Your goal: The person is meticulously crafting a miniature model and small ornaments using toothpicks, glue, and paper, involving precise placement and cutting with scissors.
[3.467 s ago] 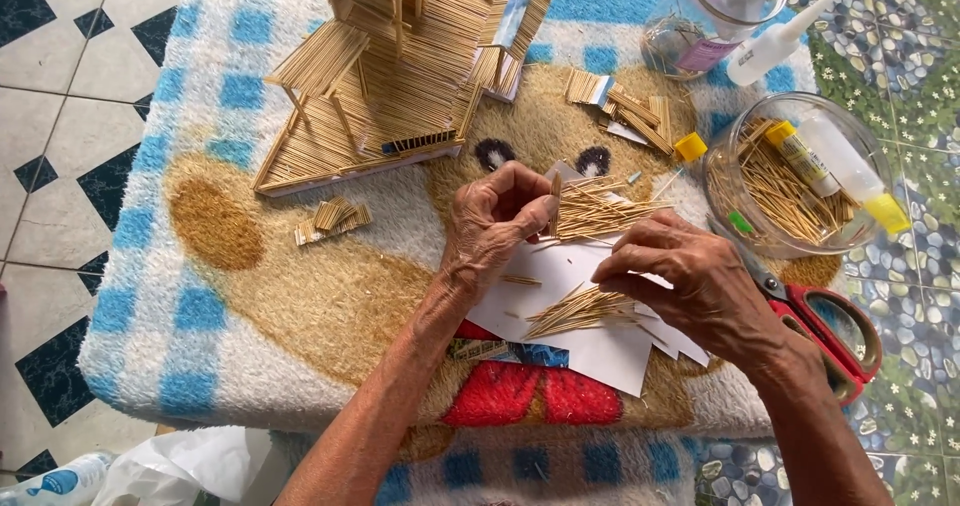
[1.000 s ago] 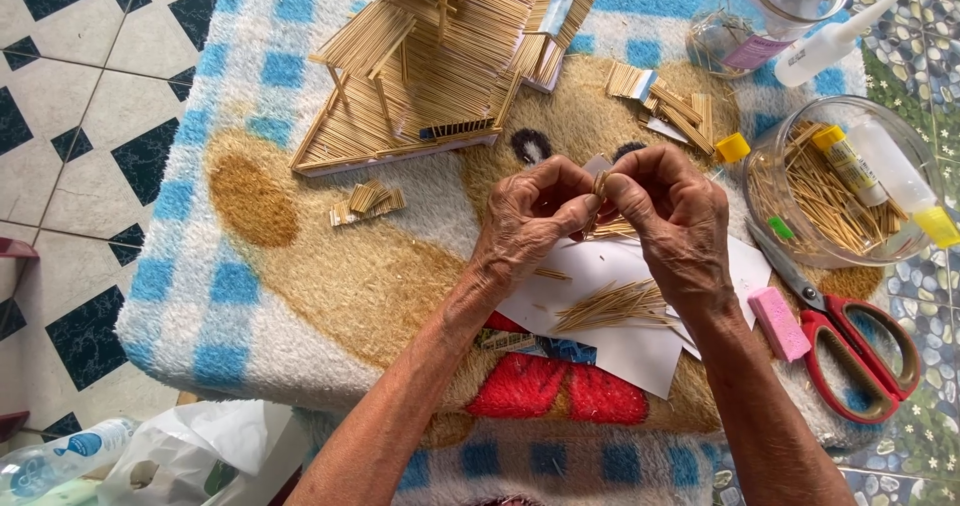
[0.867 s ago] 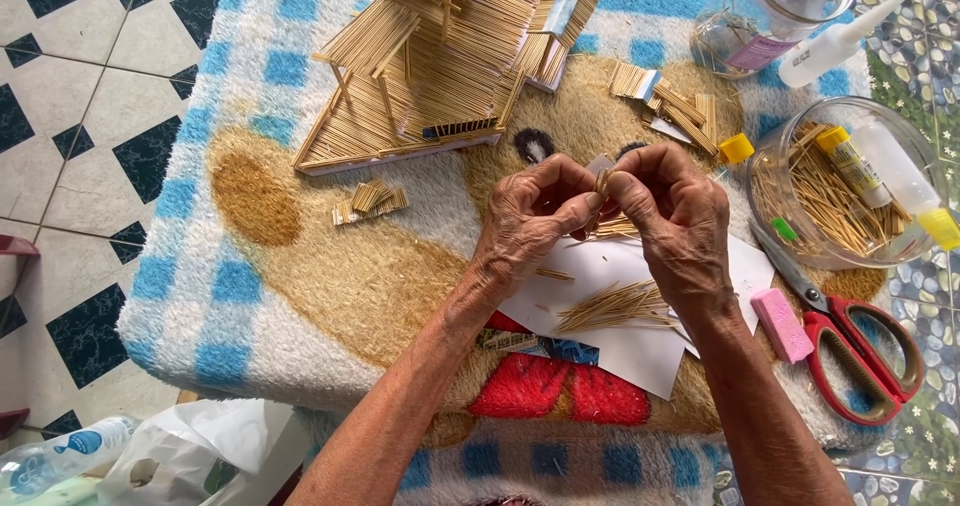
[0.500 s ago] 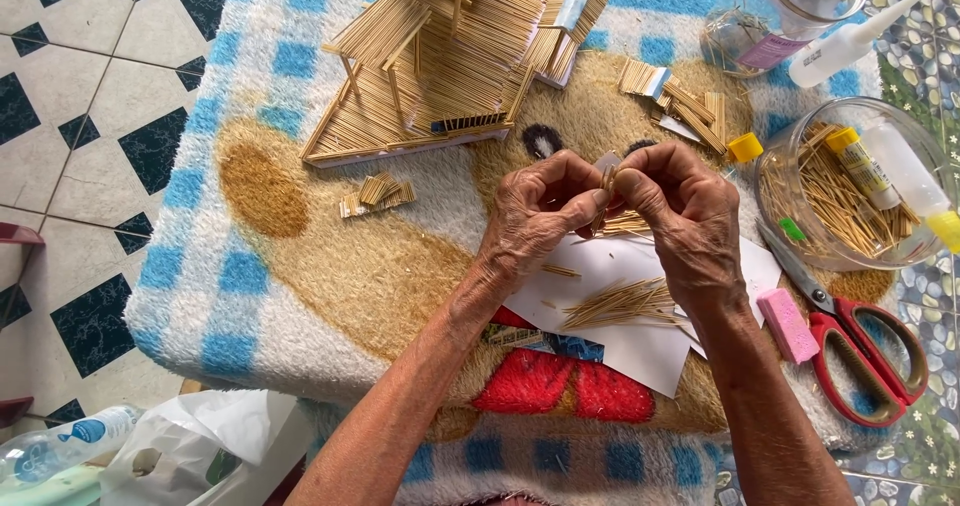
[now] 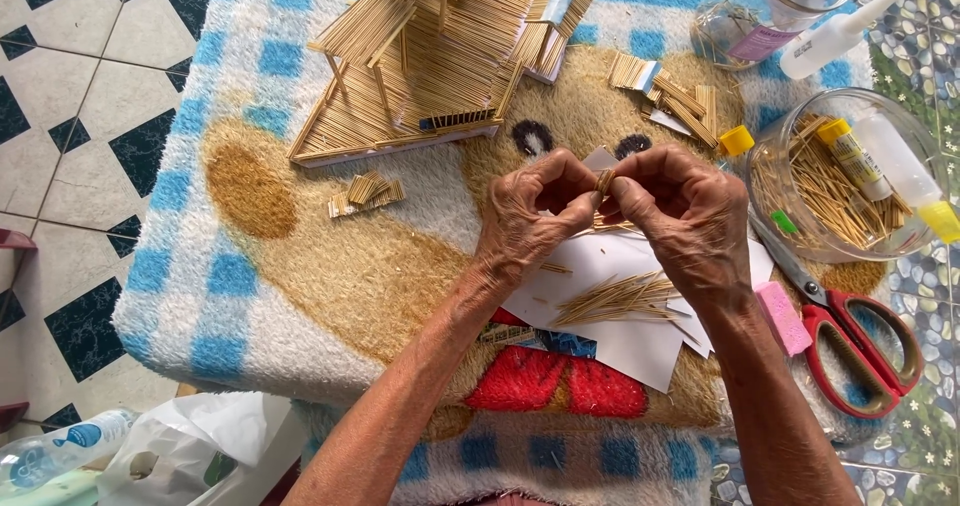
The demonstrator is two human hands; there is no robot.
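My left hand (image 5: 530, 216) and my right hand (image 5: 680, 216) meet above white paper sheets (image 5: 640, 336), fingertips pinching a small bundle of thin wooden sticks (image 5: 604, 181) between them. A loose heap of sticks (image 5: 620, 298) lies on the paper just below my hands. Beyond them stands a model house built of sticks (image 5: 440, 56) on a fuzzy blanket with a bear pattern (image 5: 300, 256).
Red-handled scissors (image 5: 860, 346) and a pink block (image 5: 782, 318) lie to the right. A clear bowl (image 5: 830, 176) holds sticks and glue bottles. A glass jar (image 5: 770, 11), stick panels (image 5: 670, 91) and a small stick piece (image 5: 365, 194) lie around. Tiled floor and a plastic bag (image 5: 200, 446) are on the left.
My hands left the paper and came together, lifting a small bundle of sticks between the fingertips. The view has shifted slightly.
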